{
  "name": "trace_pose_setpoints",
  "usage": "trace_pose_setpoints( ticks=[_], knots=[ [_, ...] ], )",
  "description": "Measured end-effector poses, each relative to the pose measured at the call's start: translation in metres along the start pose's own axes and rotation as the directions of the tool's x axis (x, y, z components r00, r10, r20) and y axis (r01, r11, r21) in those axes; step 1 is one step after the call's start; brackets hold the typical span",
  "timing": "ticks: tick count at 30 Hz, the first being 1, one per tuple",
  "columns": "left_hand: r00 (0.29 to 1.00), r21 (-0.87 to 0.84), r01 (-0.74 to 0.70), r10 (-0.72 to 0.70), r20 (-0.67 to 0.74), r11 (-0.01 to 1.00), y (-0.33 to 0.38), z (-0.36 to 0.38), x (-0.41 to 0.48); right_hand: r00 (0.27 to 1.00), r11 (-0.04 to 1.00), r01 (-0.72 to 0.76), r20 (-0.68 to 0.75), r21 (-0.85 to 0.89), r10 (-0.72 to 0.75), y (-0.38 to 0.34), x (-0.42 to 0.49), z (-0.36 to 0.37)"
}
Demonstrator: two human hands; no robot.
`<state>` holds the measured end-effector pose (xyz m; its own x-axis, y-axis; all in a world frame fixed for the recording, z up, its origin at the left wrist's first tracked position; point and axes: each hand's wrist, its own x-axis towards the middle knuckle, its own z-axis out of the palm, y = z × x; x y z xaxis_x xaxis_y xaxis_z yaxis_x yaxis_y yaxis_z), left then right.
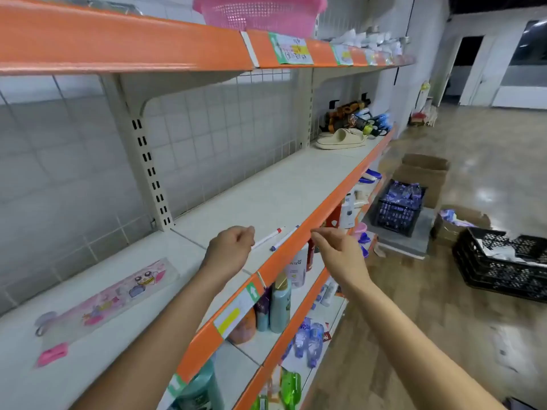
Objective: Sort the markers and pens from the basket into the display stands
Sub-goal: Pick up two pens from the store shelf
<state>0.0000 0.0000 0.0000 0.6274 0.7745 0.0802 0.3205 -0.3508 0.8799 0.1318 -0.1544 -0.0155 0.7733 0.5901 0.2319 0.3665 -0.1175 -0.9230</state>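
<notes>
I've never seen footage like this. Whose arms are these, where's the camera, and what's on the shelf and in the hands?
No machine: a person wears a wide-angle camera on the head, so you look down their own arms. The left hand grips a red-capped marker. A blue-capped pen lies loose on the white shelf, by its orange front edge. The right hand reaches to that edge; whether it holds anything is unclear. Further left lies a pink pencil case; a pink basket sits on the shelf above.
</notes>
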Motion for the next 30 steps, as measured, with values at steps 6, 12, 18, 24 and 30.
trace_pose_setpoints(
  ticks=[6,12,18,24,30],
  knots=[
    [0.991,0.551,-0.134,0.099,0.093,0.824,-0.008,0.034,0.064,0.979,0.908,0.125,0.198,-0.401,-0.047,0.024,0.073,0.039],
    [0.978,0.757,-0.210,0.127,0.168,0.619,-0.027,0.045,0.090,0.884,0.735,0.391,0.449,-0.554,-0.132,0.038,0.112,0.050],
    [0.973,0.766,-0.231,0.151,0.175,0.600,-0.028,0.044,0.103,0.784,0.576,0.532,0.618,-0.621,-0.058,0.031,0.136,0.056],
    [0.986,0.690,-0.159,0.087,0.139,0.706,-0.024,0.037,0.114,0.774,0.544,0.593,0.607,-0.593,-0.182,0.032,0.143,0.056],
    [0.985,0.146,-0.160,0.147,0.093,0.976,0.017,0.046,0.115,0.909,0.870,0.418,0.117,-0.261,-0.401,0.022,0.131,0.012]
  ],
)
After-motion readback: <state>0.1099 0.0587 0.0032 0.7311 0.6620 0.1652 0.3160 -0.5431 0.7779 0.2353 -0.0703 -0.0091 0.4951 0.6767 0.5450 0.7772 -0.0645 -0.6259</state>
